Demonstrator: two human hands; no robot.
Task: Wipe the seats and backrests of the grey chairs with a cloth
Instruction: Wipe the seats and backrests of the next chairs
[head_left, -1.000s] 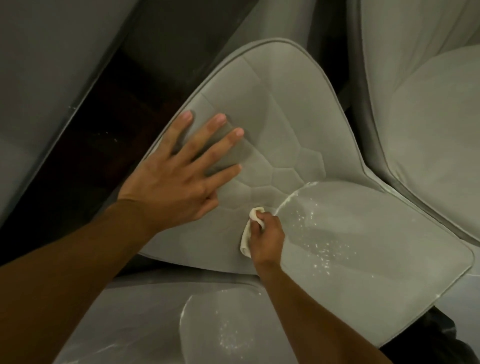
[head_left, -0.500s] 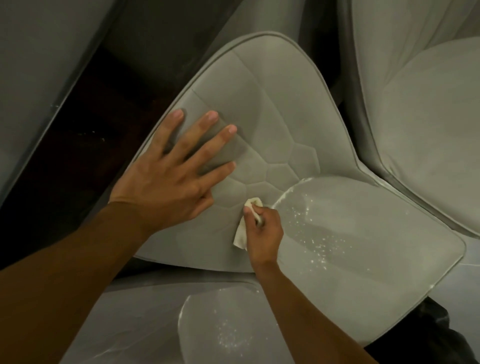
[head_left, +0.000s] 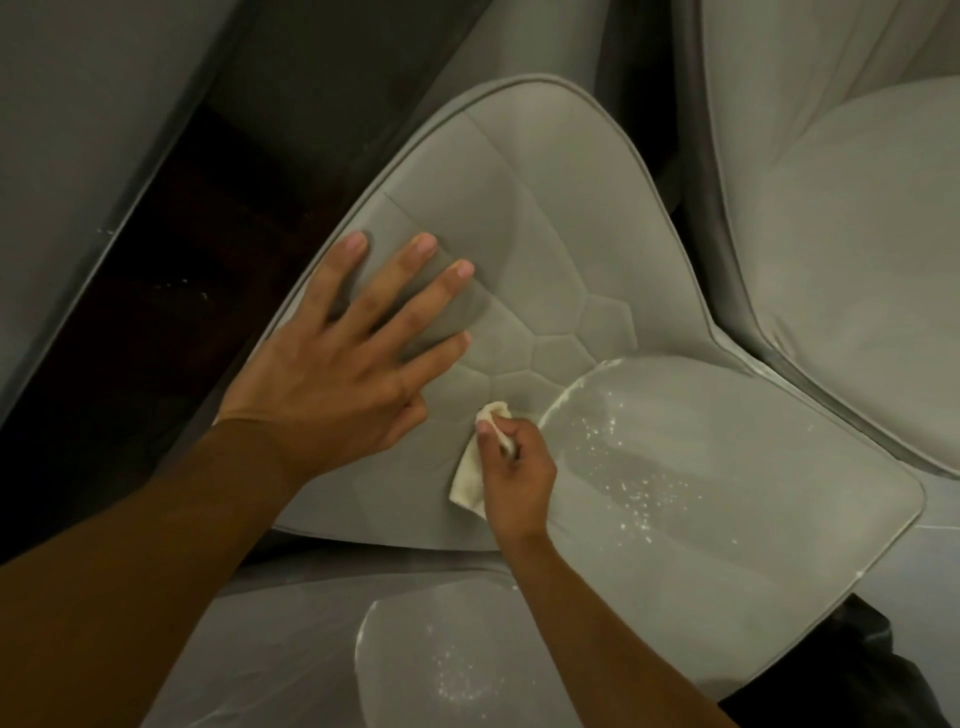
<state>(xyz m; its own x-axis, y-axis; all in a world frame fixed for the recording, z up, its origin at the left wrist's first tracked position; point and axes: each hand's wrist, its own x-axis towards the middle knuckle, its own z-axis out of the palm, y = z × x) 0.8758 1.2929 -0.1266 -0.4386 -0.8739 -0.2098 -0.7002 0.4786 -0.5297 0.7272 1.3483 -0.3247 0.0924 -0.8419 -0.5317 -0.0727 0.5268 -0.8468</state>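
1. The middle chair (head_left: 519, 171) fills the centre of the frame. Its quilted backrest (head_left: 550, 234) runs to the upper centre, and its seat (head_left: 769, 467) spreads to the right and lower right. The backrest looks free of debris, so it may already be wiped, though that is only a judgement. The seat clearly needs wiping.
2. The chair at the right (head_left: 857, 270) takes up the upper right. I see no crumbs on its visible part and cannot tell whether it has been wiped.
3. The chair at the bottom (head_left: 291, 644) lies along the lower edge. It has pale grit on its seat, so it is probably not done.
4. The dark floor (head_left: 171, 291) shows at centre left.
5. The left hand (head_left: 337, 379) lies flat on the backrest, left of centre, with its fingers spread and straight. It holds nothing and seems to be steadying the chair.
6. The right hand (head_left: 519, 473), just below centre, has its fingers curled and pinches the cloth.
7. The cloth (head_left: 467, 483) is small, pale and bunched. It is pressed where the backrest meets the seat, so the wipe is probably at that seam.
8. White specks (head_left: 634, 493) are scattered over the seat, with a white line along its inner edge. Judging by this, most of the task is left.
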